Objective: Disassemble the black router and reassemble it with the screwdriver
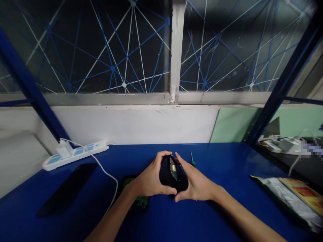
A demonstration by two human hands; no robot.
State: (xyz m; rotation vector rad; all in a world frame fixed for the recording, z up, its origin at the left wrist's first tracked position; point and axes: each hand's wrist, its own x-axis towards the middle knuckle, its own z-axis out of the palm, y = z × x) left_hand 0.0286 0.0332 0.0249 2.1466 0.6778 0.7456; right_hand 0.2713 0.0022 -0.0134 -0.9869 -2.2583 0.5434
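Between my two hands is a small black device with a dark casing. Its middle shows a thin strip with a pale yellow patch; its exact kind I cannot make out. My left hand grips its left side, fingers at the far end and thumb at the near end. My right hand is curled round the right side in the same way, the two thumbs almost meeting. Just beyond my right hand lies a screwdriver with a green handle, partly hidden. Under my left forearm a black tray holds green things, mostly covered.
A white power strip with a plugged-in charger lies at the back left of the blue table. Its white cable runs toward me. A dark flat mat is at left, a shiny packet at right. Blue posts flank the window.
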